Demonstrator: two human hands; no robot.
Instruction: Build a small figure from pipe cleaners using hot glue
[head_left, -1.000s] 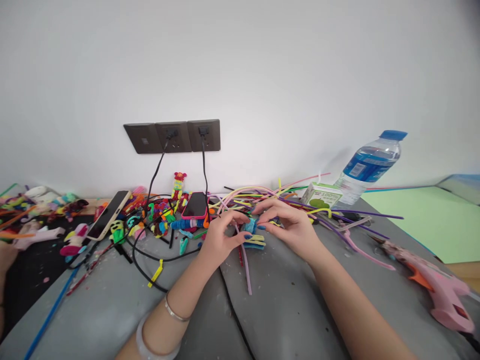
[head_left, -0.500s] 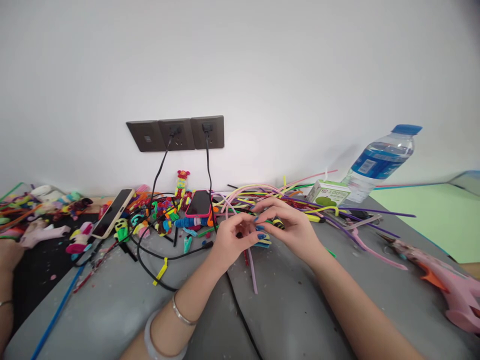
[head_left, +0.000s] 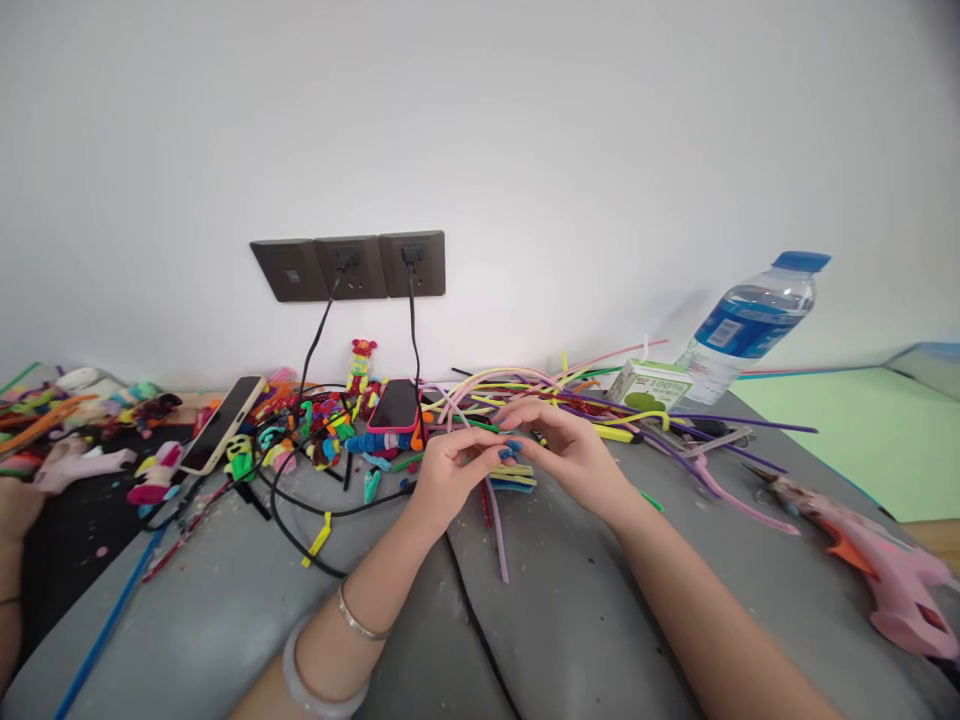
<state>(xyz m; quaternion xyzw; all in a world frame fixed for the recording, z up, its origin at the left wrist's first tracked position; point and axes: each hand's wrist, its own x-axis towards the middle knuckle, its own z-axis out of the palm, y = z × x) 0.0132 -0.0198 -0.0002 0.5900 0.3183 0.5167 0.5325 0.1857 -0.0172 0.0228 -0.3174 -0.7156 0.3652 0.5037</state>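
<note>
My left hand (head_left: 452, 482) and my right hand (head_left: 576, 462) meet over the grey table, thumbs and fingertips pinched together. Whatever lies between the fingers is hidden or too small to name. Just under the fingertips are short pale-yellow and blue pipe cleaners (head_left: 514, 482). A lilac pipe cleaner (head_left: 500, 545) sticks out toward me below the hands, beside a red tinsel one (head_left: 486, 505). Behind my right hand spreads a loose heap of long pipe cleaners (head_left: 487, 378) in pink, yellow, purple and green.
A tilted-looking water bottle (head_left: 750, 325) and juice carton (head_left: 649, 388) stand at right, near a pink glue gun (head_left: 892, 580). Two phones (head_left: 223, 425), small fuzzy figures (head_left: 240, 458) and black cables (head_left: 472, 610) occupy the left. Another person's hand (head_left: 16, 515) is at far left.
My fingertips have drawn closer together, and the black-and-yellow striped piece by my right fingers is now out of sight. The view has shifted slightly.
</note>
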